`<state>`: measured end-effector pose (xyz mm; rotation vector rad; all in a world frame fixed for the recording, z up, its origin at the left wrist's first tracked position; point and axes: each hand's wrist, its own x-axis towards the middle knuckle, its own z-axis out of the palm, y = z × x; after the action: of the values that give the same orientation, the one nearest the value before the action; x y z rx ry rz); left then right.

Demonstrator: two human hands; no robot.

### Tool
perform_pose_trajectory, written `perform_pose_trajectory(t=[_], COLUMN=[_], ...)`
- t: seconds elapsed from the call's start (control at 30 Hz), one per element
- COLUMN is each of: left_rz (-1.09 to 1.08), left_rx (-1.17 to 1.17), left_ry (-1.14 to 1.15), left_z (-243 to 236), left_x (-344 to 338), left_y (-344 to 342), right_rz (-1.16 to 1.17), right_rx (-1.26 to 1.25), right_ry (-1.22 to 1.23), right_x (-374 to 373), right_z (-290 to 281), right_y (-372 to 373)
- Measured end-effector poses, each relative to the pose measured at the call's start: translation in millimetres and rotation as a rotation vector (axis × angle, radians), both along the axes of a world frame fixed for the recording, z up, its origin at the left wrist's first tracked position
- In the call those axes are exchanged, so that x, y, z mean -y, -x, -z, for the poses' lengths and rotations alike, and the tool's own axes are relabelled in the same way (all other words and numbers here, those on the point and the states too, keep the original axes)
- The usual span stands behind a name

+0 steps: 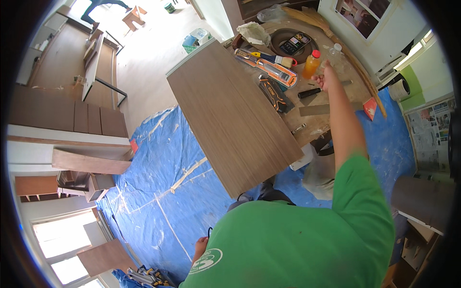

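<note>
My right arm stretches over a cluttered round worktable (353, 72). My right hand (325, 79) is closed, fingers curled, beside a bottle of orange liquid with a red cap (312, 65); whatever it may hold is too small to make out. A clear plastic bottle (336, 50) stands just beyond it. Near the hand lie a black-handled scraper (309, 92), a flat metal strip (317, 110) and a black-and-orange tool (275, 93). My left hand (200, 247) is low at my side, mostly hidden by my green shirt. A wood-grain panel (230, 115) lies in front of me.
A paintbrush (283, 61), a packaged orange tool (269, 68) and a dark coil (278, 41) share the table. Long straw broom (357, 60) runs along its far right edge. Blue sheeting (158, 192) covers the floor. Another person's legs (91, 12) show at the far left.
</note>
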<state>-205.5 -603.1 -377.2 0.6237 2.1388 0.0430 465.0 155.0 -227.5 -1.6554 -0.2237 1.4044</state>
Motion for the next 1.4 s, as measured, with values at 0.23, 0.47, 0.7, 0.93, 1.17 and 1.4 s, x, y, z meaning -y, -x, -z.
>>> perform_pose_trajectory(t=[0.23, 0.47, 0.7, 0.93, 1.17, 1.4], left_rz=[0.173, 0.042, 0.069, -0.076, -0.227, -0.283], left_rx=[-0.014, 0.038, -0.035, -0.027, 0.049, 0.115], left_ry=[-0.033, 0.002, -0.227, -0.174, -0.106, -0.109], left_z=[-25.4, -39.7, -14.1, -9.0, -0.8, 15.2], left_x=[-43.4, -158.0, -163.7, -147.5, -107.0, -75.6], left_y=[6.1, -5.9, -5.7, -27.8, -40.7, -37.7], right_rz=[-0.201, -0.45, -0.584, -0.747, -0.819, -0.843], right_rx=[-0.055, 0.259, 0.356, 0.449, 0.438, 0.465], right_ry=[-0.248, -0.199, -0.147, -0.143, -0.13, -0.132], right_x=[146.4, 228.1, 237.7, 237.4, 229.6, 232.9], right_z=[22.8, 18.1, 12.8, -0.7, 0.3, 7.1], right_y=[37.4, 67.8, 80.2, 103.7, 121.8, 133.0])
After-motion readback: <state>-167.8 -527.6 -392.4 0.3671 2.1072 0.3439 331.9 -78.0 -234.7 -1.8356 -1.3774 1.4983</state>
